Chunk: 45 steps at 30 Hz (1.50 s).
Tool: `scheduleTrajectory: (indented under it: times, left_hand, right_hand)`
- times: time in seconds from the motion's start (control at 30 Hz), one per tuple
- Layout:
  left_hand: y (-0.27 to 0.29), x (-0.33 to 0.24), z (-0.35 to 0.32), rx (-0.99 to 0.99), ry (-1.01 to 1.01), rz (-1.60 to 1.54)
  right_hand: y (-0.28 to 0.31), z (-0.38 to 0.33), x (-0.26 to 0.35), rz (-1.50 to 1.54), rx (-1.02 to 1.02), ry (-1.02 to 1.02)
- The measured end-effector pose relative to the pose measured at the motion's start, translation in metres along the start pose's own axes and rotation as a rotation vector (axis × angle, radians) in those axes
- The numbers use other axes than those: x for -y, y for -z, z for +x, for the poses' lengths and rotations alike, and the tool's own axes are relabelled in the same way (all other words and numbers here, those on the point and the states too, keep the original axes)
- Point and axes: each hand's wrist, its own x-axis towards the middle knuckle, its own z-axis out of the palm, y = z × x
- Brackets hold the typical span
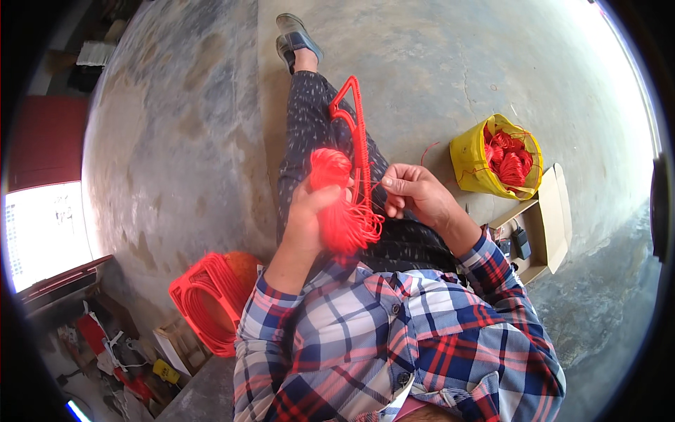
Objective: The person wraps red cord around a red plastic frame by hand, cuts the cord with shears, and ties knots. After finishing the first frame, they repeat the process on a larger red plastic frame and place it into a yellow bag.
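Note:
My left hand [308, 214] is closed around a hank of red cord [342, 225], its loops fanning out at the lower right. Just beside it, a long frame [361, 141] wrapped in red cord stands up from my lap, its far end tapering to an angled tip. To the right of the frame, my right hand [416, 191] has thumb and forefinger pinched together on a thin red strand [375, 185] that runs toward the frame. The frame's lower end is partly hidden behind the hank.
A yellow bag [464, 160] holding several red hanks stands on the concrete floor at right. Near it lies an open cardboard box [554, 221] with small dark items inside. Red plastic frames [200, 302] are stacked at my lower left. Clutter fills the far lower left.

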Motion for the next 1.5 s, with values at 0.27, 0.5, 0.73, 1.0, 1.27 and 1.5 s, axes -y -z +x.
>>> scheduleTrajectory:
  times: [0.27, 0.5, 0.73, 1.0, 1.27, 1.5]
  left_hand:
    - [-0.026, -0.005, -0.005, 0.413, -0.432, 1.382]
    - [-0.013, 0.004, 0.019, -0.026, -0.399, 1.207]
    - [-0.013, 0.001, 0.015, 0.065, -0.018, 0.058]
    - [-0.008, 0.004, 0.014, 0.029, 0.033, -0.100]
    - [-0.023, -0.019, 0.002, 0.574, -0.266, 0.864]
    - [-0.031, -0.007, 0.001, 0.329, -0.526, 1.683]
  right_hand:
    - [-0.005, 0.017, 0.020, -0.017, -0.072, -0.016]
    - [-0.042, -0.016, 0.022, -1.224, -0.123, 0.837]
    - [-0.006, -0.007, 0.010, -0.289, 0.115, 0.126]
    - [-0.017, -0.014, 0.010, -0.222, -0.006, 0.160]
    - [0.009, 0.002, 0.002, 0.547, 0.181, -0.196]
    - [-0.022, -0.009, 0.022, -0.599, -0.136, 0.130]
